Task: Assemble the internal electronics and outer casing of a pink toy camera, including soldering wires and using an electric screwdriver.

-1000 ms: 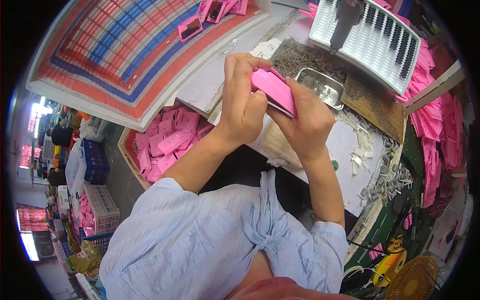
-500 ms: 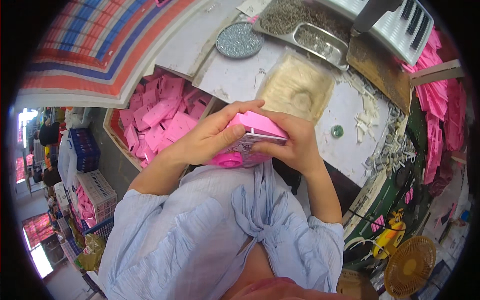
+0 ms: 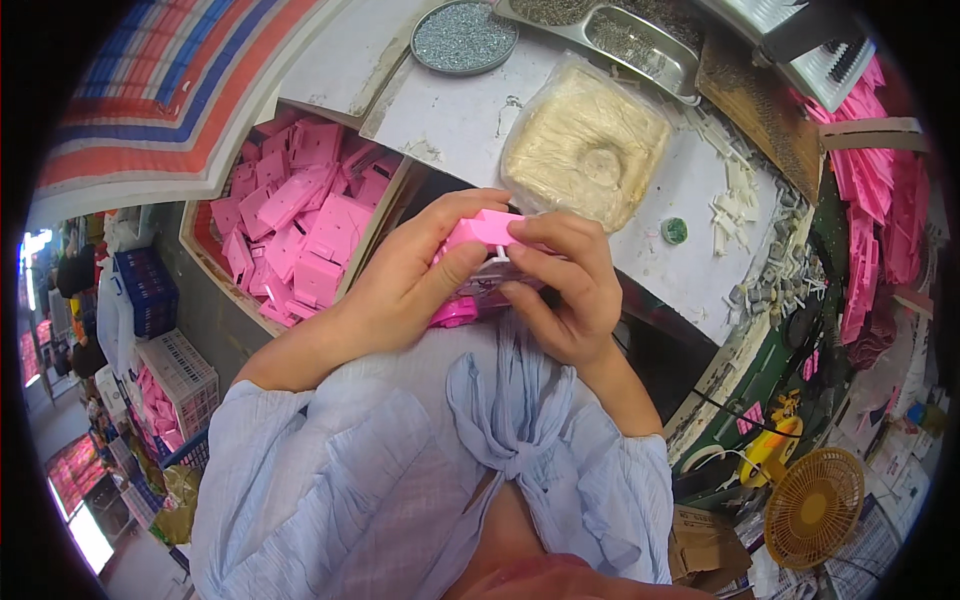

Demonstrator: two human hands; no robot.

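Note:
My left hand is wrapped round a pink plastic toy case held close to my chest, its thumb along the near side. A printed panel and a round pink knob show on the case's lower side. The fingers of my right hand close on the case's right end. Beside their tips a small white part sticks out at the edge; whether the fingers grip it I cannot tell. Just beyond my hands, a cream-coloured block in clear plastic wrap lies on the white table.
An open box of pink casings stands at the left. Farther back are a round dish of small silvery pieces and a metal tray of screws. White and grey small parts lie along the right edge, near a green round piece.
The case has tilted and turned in my hands. My right fingers have shifted from gripping its far side to its right end, by the white part. The view has shifted slightly.

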